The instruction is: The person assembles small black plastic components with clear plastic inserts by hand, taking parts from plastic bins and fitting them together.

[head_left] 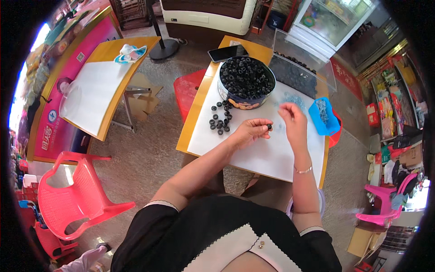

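Note:
My left hand [248, 133] is closed in a pinch, with a small round black part [269, 127] between thumb and fingertips. It looks like a little wheel with a hole in its middle. My right hand [293, 119] hovers just right of it, fingertips pressed together; what they hold, if anything, is too small to see. Several more of the black parts [220, 123] lie loose on the white tabletop [247, 158] left of my hands. Beyond them a round tin [247, 104] is heaped with the same parts. A blue tray [324, 128] at the right contains small bluish pieces [322, 112].
Bluish bits [293, 98] are scattered before the tray. A clear bin [297, 75] of black parts stands at the far right, and a phone [228, 53] lies behind the tin. Red stool [186, 93] and pink chair [81, 195] are to the left, near a second table [97, 90].

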{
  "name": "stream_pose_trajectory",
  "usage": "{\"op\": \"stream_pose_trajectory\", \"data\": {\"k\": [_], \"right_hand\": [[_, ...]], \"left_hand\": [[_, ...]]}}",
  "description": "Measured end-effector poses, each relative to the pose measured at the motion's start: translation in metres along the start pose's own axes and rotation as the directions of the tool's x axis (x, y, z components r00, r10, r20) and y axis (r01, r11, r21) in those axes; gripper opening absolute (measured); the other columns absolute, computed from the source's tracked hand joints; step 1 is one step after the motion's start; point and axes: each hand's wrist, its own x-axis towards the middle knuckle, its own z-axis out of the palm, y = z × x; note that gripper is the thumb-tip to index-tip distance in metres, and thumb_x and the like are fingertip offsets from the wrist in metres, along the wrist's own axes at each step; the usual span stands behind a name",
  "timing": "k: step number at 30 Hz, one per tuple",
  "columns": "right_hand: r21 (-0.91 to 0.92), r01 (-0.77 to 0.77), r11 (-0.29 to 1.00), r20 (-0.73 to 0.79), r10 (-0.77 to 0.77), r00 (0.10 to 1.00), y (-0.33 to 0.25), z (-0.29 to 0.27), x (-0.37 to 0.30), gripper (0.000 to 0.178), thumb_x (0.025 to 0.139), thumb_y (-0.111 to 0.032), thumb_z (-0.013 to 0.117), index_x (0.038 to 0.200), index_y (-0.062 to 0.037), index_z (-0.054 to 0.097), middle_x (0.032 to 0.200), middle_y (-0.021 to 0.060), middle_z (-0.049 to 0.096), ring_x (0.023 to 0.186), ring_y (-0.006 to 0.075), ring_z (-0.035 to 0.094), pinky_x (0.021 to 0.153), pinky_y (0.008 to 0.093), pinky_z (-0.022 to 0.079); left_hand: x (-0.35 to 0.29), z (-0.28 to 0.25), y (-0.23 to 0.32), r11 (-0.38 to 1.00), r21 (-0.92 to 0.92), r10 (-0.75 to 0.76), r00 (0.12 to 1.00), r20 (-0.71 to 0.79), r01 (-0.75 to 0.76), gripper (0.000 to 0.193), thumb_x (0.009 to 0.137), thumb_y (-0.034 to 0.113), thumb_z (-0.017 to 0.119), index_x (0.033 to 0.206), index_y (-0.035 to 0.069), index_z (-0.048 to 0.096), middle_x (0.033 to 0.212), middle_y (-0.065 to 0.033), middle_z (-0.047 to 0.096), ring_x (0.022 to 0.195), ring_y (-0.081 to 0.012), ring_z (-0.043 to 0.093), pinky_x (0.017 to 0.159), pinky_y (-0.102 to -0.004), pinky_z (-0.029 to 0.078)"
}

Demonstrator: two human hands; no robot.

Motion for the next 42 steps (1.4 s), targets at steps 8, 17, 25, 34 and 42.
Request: {"op": "stream_pose_trajectory", "data": {"k": [8,17,25,34,42], "right_hand": [[-0.57,0.428,0.702,0.279,-0.325,0.904,0.031,0.048,0.125,0.008,0.073,-0.009,0.061,0.077,-0.0077,0.068,0.082,0.0135,0.065,0.073,0.0308,0.06,0.07,0.0377,0.046],[-0.816,0.491,0.304,0.519,0.014,0.855,0.044,0.077,0.147,0.009,0.067,-0.011,0.062,0.067,-0.0037,0.068,0.069,0.0187,0.064,0.076,0.0325,0.063,0.069,0.0409,0.045],[-0.558,0.317,0.767,0.487,-0.007,0.873,0.03,0.058,0.144,0.013,0.068,-0.015,0.067,0.074,-0.0044,0.067,0.069,0.0144,0.064,0.068,0.0304,0.063,0.066,0.0363,0.048],[-0.587,0.423,0.691,0.433,-0.174,0.884,0.032,0.044,0.137,0.013,0.072,-0.013,0.064,0.079,-0.0024,0.065,0.074,0.014,0.065,0.073,0.0305,0.063,0.064,0.0376,0.048],[-0.639,0.522,0.565,0.577,-0.097,0.811,0.022,0.06,0.131,0.01,0.072,-0.014,0.063,0.074,-0.0046,0.067,0.077,0.0165,0.064,0.079,0.033,0.062,0.07,0.0413,0.048]], "left_hand": [[0.007,0.001,-0.003,0.999,-0.027,-0.024,0.998,0.05,0.025,0.023,0.085,0.006,0.06,0.107,0.0,0.057,0.097,-0.0086,0.062,0.083,-0.0152,0.06,0.076,-0.0322,0.052],[0.007,0.005,-0.001,0.998,-0.034,-0.047,0.996,0.072,0.05,0.021,0.085,0.007,0.059,0.105,0.001,0.058,0.093,-0.0064,0.062,0.08,-0.0136,0.059,0.074,-0.0321,0.051],[0.007,0.004,-0.002,0.996,-0.068,-0.046,0.998,0.039,0.049,0.021,0.086,0.006,0.059,0.106,0.0,0.058,0.091,-0.0061,0.062,0.078,-0.0132,0.059,0.073,-0.0321,0.052],[0.007,0.004,-0.001,0.998,-0.049,-0.047,0.998,0.039,0.049,0.021,0.086,0.006,0.058,0.106,0.0,0.058,0.091,-0.0071,0.062,0.075,-0.0127,0.06,0.072,-0.0316,0.052],[0.006,0.007,0.003,0.997,-0.034,-0.068,0.997,0.029,0.069,0.021,0.086,0.007,0.058,0.106,-0.001,0.057,0.092,-0.0059,0.061,0.079,-0.0128,0.059,0.072,-0.0308,0.051]]}}
